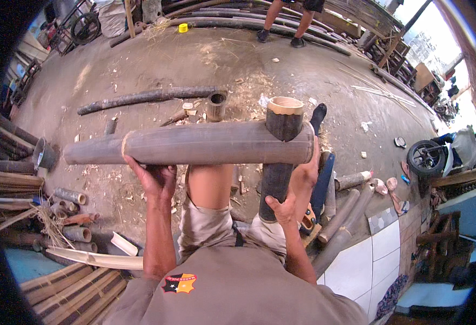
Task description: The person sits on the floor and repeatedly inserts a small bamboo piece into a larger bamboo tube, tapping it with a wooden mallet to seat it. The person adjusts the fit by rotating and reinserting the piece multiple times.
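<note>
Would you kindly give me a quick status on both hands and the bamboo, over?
Left hand under the horizontal bamboo pole, supporting it. Right hand gripping the upright bamboo post at the joint. Short bamboo offcuts on the floor beyond; nothing blocking.

I see only one label-like thing: the patch (179, 283) on the chest of my own brown shirt, at the bottom of the view, just below my left forearm. It is a small badge with pointed corners, split into a black left half and an orange-yellow right half, with a thin red band along its top edge. Something small is printed on it, too fine to make out. No packages, signs or screens show anywhere on the workshop floor or along the walls. The yellow ring (183, 27) lying far off by the bamboo poles is too small to tell what it is
</note>
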Available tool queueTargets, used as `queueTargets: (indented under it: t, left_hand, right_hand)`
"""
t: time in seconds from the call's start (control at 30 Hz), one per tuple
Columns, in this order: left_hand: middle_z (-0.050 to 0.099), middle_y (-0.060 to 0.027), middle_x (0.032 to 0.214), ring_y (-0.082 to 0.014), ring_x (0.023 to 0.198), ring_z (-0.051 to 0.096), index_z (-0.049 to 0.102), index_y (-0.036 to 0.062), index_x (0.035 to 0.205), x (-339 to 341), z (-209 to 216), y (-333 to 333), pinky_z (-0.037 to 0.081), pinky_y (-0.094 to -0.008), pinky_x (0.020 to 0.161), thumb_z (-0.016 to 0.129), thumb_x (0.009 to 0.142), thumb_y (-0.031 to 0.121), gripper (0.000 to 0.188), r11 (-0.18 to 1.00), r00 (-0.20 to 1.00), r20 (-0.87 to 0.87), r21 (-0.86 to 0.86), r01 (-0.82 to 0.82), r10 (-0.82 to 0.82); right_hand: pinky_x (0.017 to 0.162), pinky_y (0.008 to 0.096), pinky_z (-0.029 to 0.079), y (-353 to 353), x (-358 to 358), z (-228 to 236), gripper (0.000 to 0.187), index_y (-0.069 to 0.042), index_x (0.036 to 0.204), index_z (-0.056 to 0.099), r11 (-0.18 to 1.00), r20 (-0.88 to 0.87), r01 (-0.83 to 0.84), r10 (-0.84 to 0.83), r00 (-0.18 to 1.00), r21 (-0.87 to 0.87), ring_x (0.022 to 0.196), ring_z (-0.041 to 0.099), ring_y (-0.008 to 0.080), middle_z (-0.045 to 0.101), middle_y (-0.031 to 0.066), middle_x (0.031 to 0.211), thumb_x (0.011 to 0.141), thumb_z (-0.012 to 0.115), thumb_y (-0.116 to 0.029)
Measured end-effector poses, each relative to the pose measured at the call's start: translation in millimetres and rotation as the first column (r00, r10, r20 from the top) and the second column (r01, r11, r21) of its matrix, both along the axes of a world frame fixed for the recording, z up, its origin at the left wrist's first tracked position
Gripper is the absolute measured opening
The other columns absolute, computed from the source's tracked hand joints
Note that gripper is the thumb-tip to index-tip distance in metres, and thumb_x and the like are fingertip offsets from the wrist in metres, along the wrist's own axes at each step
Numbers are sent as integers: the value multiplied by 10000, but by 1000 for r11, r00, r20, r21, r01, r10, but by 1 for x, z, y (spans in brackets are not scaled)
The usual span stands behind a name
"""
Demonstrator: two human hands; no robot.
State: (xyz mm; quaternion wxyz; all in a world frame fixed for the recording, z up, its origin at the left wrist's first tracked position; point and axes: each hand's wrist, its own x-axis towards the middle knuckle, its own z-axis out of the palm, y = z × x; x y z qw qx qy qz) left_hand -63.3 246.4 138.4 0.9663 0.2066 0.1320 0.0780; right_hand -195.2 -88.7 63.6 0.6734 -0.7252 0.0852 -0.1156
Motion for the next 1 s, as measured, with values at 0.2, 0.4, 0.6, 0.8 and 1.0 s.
queueTargets:
  t: [0.2, 0.4, 0.6, 0.8, 1.0]
  left_hand:
    - [540, -100, 1500, -323, 1320, 557, 463, 155, 1524, 0, -15, -2, 503, -489, 1072, 514, 910, 834, 917, 999, 1000, -13, 41, 7, -7]
    - [610, -61, 1405, -266, 1155, 637, 508, 174, 1480, -1, -7, -15, 582, -386, 842, 468, 903, 870, 905, 997, 995, -100, 74, -9, 16]
    - [611, -69, 1410, -279, 1237, 615, 519, 169, 1465, 5, -21, -7, 548, -429, 994, 456, 911, 866, 893, 996, 996, -83, 82, 24, -17]
    - [595, -79, 1435, -303, 1286, 587, 513, 170, 1472, 2, -23, -7, 514, -476, 1066, 435, 925, 858, 883, 995, 990, -139, 98, -27, 40]
    - [577, -89, 1463, -320, 1322, 557, 509, 166, 1482, 6, -48, -2, 478, -502, 1087, 395, 931, 869, 901, 998, 976, -218, 69, -11, 26]
  right_hand:
    - [986, 395, 524, -5, -2, -12, 849, 0, 1360, 559, 994, 54, -50, 55, 997, -98, 1114, 668, 235, 702, 125, 1197, 743, 938, -444]
    - [924, 383, 547, -3, -4, 4, 833, -5, 1304, 582, 989, 65, -60, 69, 995, -133, 1013, 702, 226, 738, 109, 1086, 727, 940, -488]
    - [930, 373, 539, -3, -3, 2, 821, 0, 1300, 583, 988, 47, -71, 78, 996, -134, 1025, 692, 215, 728, 112, 1105, 730, 948, -464]
    - [957, 354, 517, 11, -13, 20, 837, 4, 1325, 575, 982, -31, -82, 78, 996, -168, 1034, 661, 186, 706, 82, 1123, 737, 947, -461]
    - [968, 376, 527, 10, -9, 30, 918, 31, 1376, 541, 946, 24, -75, 87, 996, -317, 1069, 683, 240, 719, 146, 1151, 726, 947, -474]
